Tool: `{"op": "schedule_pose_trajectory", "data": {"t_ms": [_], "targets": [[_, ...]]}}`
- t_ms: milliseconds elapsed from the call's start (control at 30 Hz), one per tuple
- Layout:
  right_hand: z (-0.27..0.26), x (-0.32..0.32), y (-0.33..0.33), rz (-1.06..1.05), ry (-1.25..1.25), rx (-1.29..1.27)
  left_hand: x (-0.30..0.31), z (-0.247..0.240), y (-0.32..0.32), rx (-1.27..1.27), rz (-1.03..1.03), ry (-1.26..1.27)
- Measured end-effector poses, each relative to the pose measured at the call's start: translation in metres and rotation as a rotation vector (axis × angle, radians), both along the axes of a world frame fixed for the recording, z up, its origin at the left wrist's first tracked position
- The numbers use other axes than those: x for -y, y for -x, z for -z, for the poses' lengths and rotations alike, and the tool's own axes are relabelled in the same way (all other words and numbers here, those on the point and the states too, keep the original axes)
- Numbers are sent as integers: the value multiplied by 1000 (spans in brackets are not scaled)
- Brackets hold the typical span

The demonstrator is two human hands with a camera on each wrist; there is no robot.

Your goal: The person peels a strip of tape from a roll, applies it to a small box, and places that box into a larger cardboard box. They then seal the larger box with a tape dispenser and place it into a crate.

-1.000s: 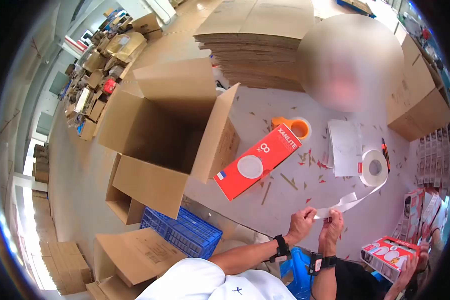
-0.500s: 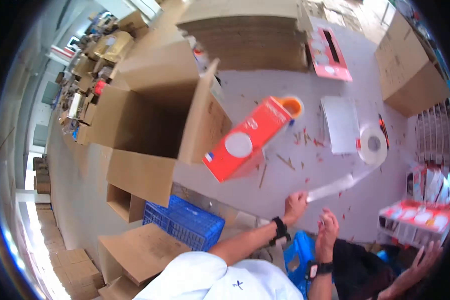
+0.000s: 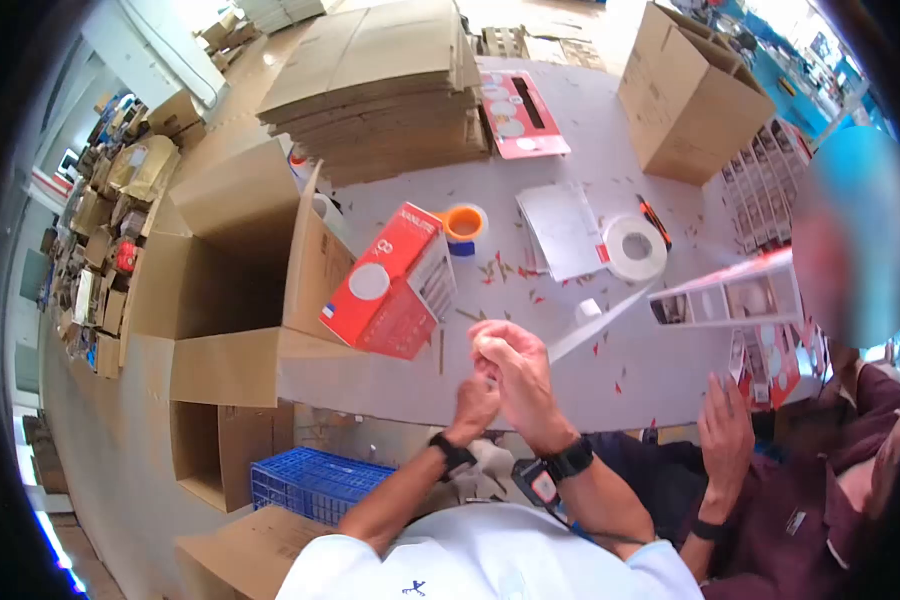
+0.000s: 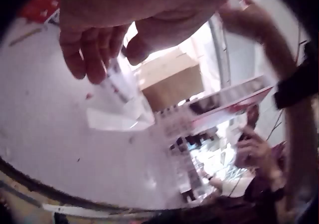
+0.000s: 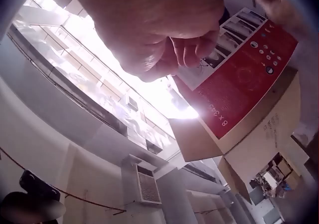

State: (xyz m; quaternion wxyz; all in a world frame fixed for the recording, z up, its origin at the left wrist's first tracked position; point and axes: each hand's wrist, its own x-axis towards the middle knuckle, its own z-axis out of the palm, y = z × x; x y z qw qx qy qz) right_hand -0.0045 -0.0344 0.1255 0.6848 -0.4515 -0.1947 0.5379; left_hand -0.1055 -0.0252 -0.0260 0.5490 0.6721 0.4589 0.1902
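In the head view my right hand [image 3: 518,380] is raised over the table's front edge, its fingers curled with the thumb near the fingertips. Just below and left of it, my left hand [image 3: 475,408] is partly covered by it. A small white sliver shows between the hands; whether either pinches it I cannot tell. The left wrist view shows bent left-hand fingers [image 4: 92,59] above a white strip [image 4: 117,119]. That paper strip [image 3: 602,325] runs from a white label roll [image 3: 650,268] towards my right hand. A red XANLITE carton [image 3: 375,285] stands left of my hands.
A large open cardboard box [image 3: 225,365] stands left, above a blue crate [image 3: 320,480]. Orange tape [image 3: 460,224], white papers [image 3: 565,230], a cutter [image 3: 655,220] and stacked flat cardboard [image 3: 370,70] lie behind. At right, another person's hand [image 3: 725,440] is near a lamp pack [image 3: 730,300].
The head view has swung right. My hands, which worked at the strip's end, have come together left of it, the right now in front. The other person's lamp pack is raised.
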Motion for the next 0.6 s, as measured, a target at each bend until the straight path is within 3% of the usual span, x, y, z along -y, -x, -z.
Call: {"op": "schedule_pose_trajectory", "data": {"t_ms": [133, 200, 300, 333, 367, 433, 600], "targets": [[11, 13, 0, 0, -22, -18, 0, -116, 66, 319, -336, -55], [12, -10, 9, -77, -62, -48, -13, -181, 94, 449, -498, -37], [17, 22, 29, -155, 10, -79, -19, -128, 162, 353, -576, 44], [18, 18, 36, -156, 2, -62, -39, -117, 155, 383, -532, 54], [13, 5, 34, -114, -33, -30, -21, -138, 142, 416, -575, 117], [-6, 12, 40, -68, -22, -41, -3, -161, 137, 428, -386, 145], [-17, 28, 35, -25, -132, 134, -14, -196, 114, 522, -224, 74]]}}
